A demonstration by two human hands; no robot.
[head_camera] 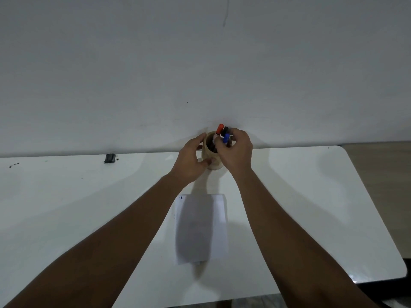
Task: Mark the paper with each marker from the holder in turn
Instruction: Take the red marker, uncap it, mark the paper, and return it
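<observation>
Hands meet at a tan round holder (210,160) standing at the far edge of a white table (300,196), just above the centre of the frame and close against a pale wall (200,63). In this head view the left hand (191,158) cups the holder's left side, thumb low across the front and fingers curling round the rim, so it grips the holder. The right hand (236,150) comes over the holder's right side with its fingers bunched around a blue-capped marker (226,138), closed on it near the cap. Two more markers stand in the holder right behind: a red-capped marker (220,129) tilting toward the upper left, and a black-capped marker (225,130) touching it on the right. The holder's inside is dark and I cannot tell what else sits in it.

Below the holder, in the lower middle of the frame between the two forearms, a white sheet of paper (219,230) lies flat on the table, partly shadowed. Small dark blue strokes (180,198) show at its upper left corner. Toward the upper left of the tabletop, by the wall, sits a small black object (109,158), well apart from everything else.
</observation>
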